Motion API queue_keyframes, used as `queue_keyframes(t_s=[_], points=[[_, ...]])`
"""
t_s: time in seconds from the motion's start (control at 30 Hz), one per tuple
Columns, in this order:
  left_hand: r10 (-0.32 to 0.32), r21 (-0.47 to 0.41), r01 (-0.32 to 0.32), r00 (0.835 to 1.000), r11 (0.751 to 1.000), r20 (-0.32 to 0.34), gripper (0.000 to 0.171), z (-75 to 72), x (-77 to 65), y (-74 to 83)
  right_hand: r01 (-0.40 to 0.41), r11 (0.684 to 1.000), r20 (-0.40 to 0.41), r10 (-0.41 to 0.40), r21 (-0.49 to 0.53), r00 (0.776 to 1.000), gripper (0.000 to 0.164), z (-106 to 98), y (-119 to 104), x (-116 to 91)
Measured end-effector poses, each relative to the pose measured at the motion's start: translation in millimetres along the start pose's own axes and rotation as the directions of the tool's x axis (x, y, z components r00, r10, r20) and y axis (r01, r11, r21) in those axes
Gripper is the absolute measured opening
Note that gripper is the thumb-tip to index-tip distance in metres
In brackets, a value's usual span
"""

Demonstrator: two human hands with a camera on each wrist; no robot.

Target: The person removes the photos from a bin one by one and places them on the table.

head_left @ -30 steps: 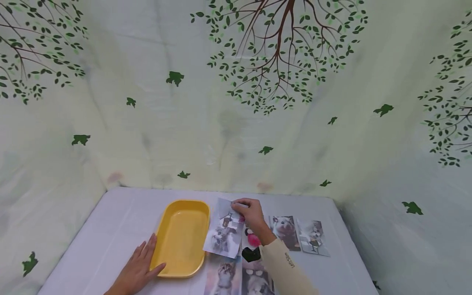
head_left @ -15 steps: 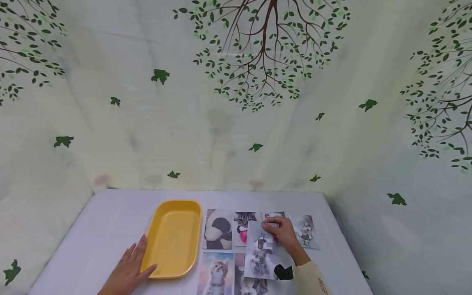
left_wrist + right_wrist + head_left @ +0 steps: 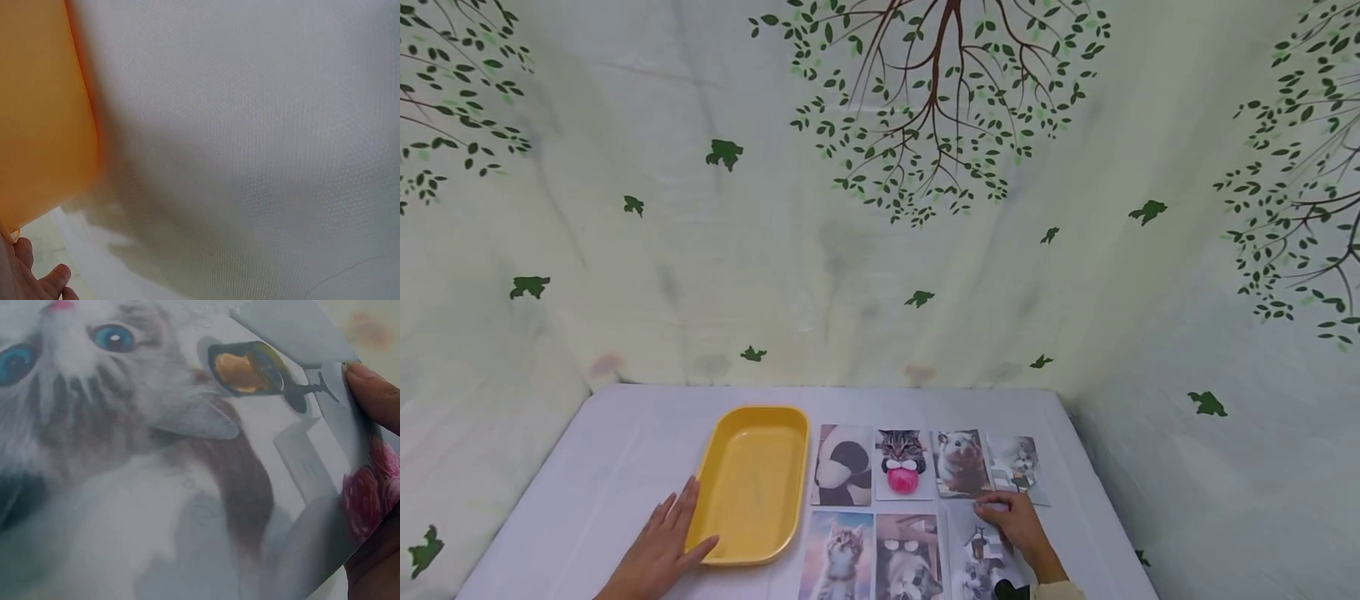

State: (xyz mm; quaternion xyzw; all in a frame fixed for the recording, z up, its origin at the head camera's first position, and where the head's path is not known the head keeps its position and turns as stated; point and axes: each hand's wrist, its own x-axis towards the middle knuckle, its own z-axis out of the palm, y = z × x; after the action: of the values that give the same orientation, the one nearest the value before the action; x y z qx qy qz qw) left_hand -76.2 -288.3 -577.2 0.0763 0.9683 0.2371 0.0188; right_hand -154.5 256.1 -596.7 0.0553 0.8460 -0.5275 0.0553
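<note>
My right hand (image 3: pixel 1017 527) pinches the upper right corner of a photo card (image 3: pixel 981 554) at the right end of the near row. The right wrist view shows the card's print close up: a blue-eyed kitten (image 3: pixel 94 381), a stemmed glass (image 3: pixel 250 369) and pink flowers. There the thumb (image 3: pixel 369 387) lies on the card's face at its edge, with a finger behind. To the left, my left hand (image 3: pixel 658 537) lies with fingers spread and straight along the left side of a yellow tray (image 3: pixel 752 483). Only some of its fingertips (image 3: pixel 56 278) show in the left wrist view, below the tray's side.
Behind the held card stands a far row of photo cards: a black-and-white one (image 3: pixel 842 467), a cat with a pink ball (image 3: pixel 904 467), a rodent (image 3: pixel 962 462) and a kitten (image 3: pixel 1018 458). Nearer lie an orange-toned kitten card (image 3: pixel 838 554) and a cat-with-glasses card (image 3: pixel 910 558).
My right hand has carried the photo card rightward from beside the tray, then lower towards me, into the near row. Cards it covered now show. The left hand stays at the tray.
</note>
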Motion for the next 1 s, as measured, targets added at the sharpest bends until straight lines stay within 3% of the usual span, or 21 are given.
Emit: queue_keyframes(t_s=[0.17,0.3,0.5,0.63,0.73,0.8,0.87,0.97,1.0], points=[[-0.005,0.004,0.005,1.0,1.0,0.001,0.096,0.3,-1.5,-0.6,0.018,0.996,-0.01,-0.018,-0.082,1.0,0.014,5,10,-1],[0.004,0.015,-0.004,1.0,1.0,-0.023,0.095,0.3,-2.4,-0.5,0.051,0.981,-0.07,-0.065,-0.187,0.995,0.016,10,12,-1],[0.004,0.005,-0.003,1.0,1.0,-0.026,0.095,-0.5,-2.7,1.8,0.019,0.97,-0.16,-0.059,-0.242,0.985,0.023,18,9,-7],[0.008,0.009,-0.008,1.0,1.0,-0.027,0.095,-0.6,-2.9,4.7,0.063,0.945,-0.215,-0.137,-0.32,0.967,0.024,23,5,-13],[0.038,0.043,-0.035,0.997,0.998,-0.06,0.094,0.4,-3.4,6.2,0.138,0.923,-0.247,-0.237,-0.36,0.939,0.02,25,2,-18],[0.094,0.086,-0.085,0.989,0.993,-0.112,0.094,1.2,-3.6,7.1,0.19,0.91,-0.266,-0.299,-0.369,0.916,0.018,26,1,-20],[0.162,0.147,-0.138,0.972,0.98,-0.168,0.095,0.8,-2.5,9.8,0.255,0.89,-0.281,-0.373,-0.378,0.884,0.018,28,-4,-21],[0.243,0.204,-0.194,0.936,0.96,-0.255,0.091,-1.3,1.2,19.0,0.36,0.83,-0.279,-0.499,-0.425,0.821,0.024,33,-17,-22],[0.251,0.212,-0.197,0.931,0.957,-0.267,0.087,-2.3,3.2,23.6,0.392,0.807,-0.271,-0.536,-0.441,0.799,0.026,35,-23,-22]])
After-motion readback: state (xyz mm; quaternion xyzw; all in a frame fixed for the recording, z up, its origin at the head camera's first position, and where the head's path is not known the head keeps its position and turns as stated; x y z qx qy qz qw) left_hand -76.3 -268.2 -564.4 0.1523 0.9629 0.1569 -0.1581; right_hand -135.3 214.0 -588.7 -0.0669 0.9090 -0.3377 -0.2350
